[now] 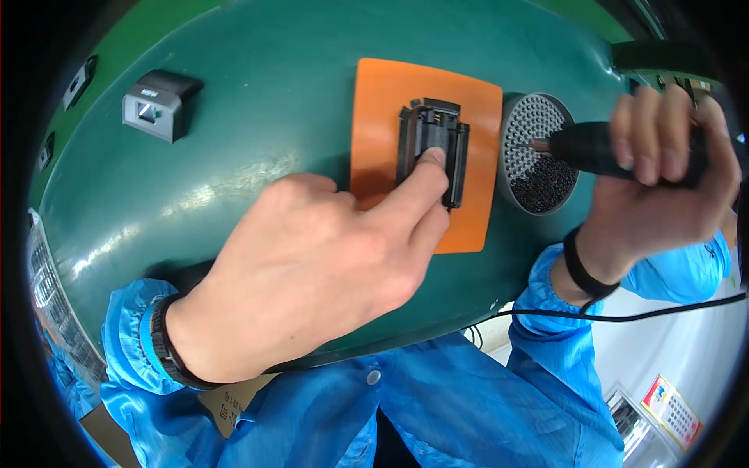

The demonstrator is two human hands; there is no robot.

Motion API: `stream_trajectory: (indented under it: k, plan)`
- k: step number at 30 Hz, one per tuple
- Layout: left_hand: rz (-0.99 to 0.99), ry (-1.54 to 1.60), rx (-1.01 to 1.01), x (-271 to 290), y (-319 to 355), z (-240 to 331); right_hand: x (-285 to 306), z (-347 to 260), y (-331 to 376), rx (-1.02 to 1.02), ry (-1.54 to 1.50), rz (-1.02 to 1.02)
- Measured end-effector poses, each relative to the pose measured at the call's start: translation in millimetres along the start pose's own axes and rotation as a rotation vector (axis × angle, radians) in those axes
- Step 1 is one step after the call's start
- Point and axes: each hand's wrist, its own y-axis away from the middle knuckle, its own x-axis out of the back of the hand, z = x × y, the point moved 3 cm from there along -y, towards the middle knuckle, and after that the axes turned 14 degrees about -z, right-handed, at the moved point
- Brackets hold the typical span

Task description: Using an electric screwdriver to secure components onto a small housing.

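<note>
On an orange mat (382, 93) lies a black plastic housing (456, 168), open on its upper side, with small brass-coloured contacts near its far end. My left hand (312, 257) holds it down, the index fingertip pressing on its middle and the other fingers curled at its near side. My right hand (671, 164) is wrapped round a black electric screwdriver (585, 148), blurred by motion. The screwdriver's bit points left over a round grey screw tray (538, 113) with a holed plate. Black screws (544, 186) are heaped in the tray's near part.
A grey-and-black device with a small window (160, 105) stands at the far left of the green table (257, 78). Similar devices (78, 82) sit beyond the table's left edge. A black cable (655, 313) runs below my right wrist.
</note>
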Motion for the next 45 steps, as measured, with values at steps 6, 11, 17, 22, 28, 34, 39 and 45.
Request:
stream_trajectory:
  k: [6, 11, 17, 22, 28, 34, 39, 45]
  plan:
    - [0.058, -0.049, -0.012, -3.4, -0.6, -3.8, -9.2, -12.1, -19.5, 0.042, -0.013, -0.129]
    - [0.145, -0.011, -0.022, -2.9, -2.0, -5.4, -34.6, 8.7, -20.5, 0.034, 0.049, -0.178]
    - [0.154, -0.019, -0.014, -3.4, -1.8, -6.1, -45.8, 21.4, -23.5, 0.033, 0.09, -0.194]
    - [0.161, -0.035, -0.011, -4.9, -2.3, -5.8, -47.8, 24.6, -25.7, 0.038, 0.101, -0.201]
    - [0.157, -0.035, -0.009, -5.8, -2.6, -5.5, -48.7, 23.0, -27.1, 0.047, 0.11, -0.213]
    - [0.147, -0.028, -0.011, -4.5, -2.3, -6.0, -50.1, 23.1, -29.4, 0.056, 0.115, -0.222]
    - [0.127, -0.043, -0.007, -3.7, -2.9, -6.4, -53.7, 23.4, -31.0, 0.062, 0.124, -0.235]
    - [0.148, -0.045, 0.007, -6.0, 0.1, -6.4, -58.6, 23.1, -33.6, 0.073, 0.129, -0.249]
